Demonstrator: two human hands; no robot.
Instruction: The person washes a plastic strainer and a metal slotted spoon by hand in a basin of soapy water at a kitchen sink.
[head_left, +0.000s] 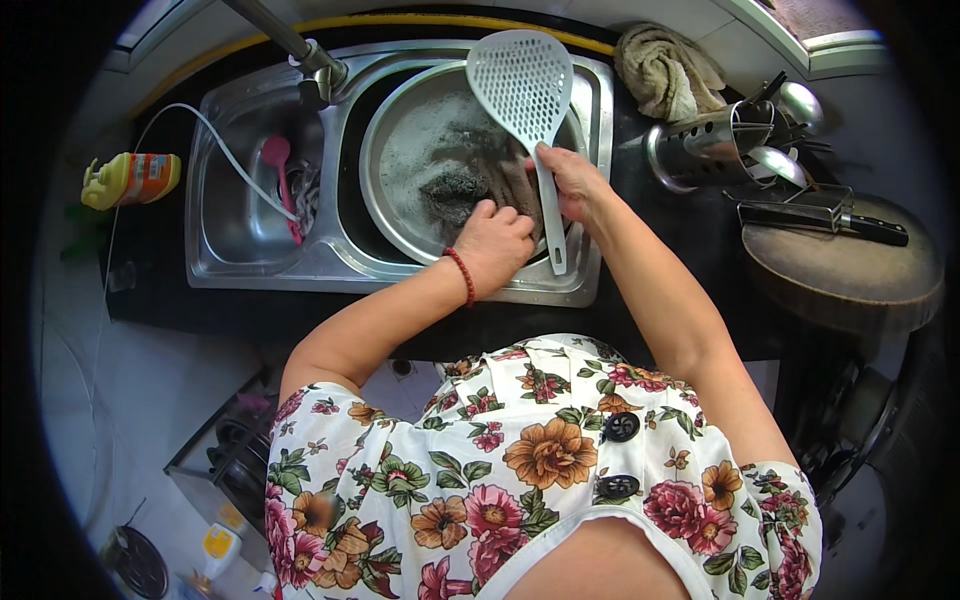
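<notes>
My right hand grips the handle of a light grey perforated skimmer, its head pointing away from me over the basin's far right side. Lower and to the left, my left hand has its fingers curled on a wet brown cloth; a red bead bracelet circles that wrist. Part of the cloth is hidden by my hands. A dark wire-mesh scrubber lies just beyond my left fingers, in soapy water. All this is in or above a round metal basin set in the right bowl of a steel double sink.
A faucet rises behind the sink. The left bowl holds a pink long-handled utensil and a white hose. A yellow pump bottle is at left. On the right are a towel, utensil holder, knife and round chopping board.
</notes>
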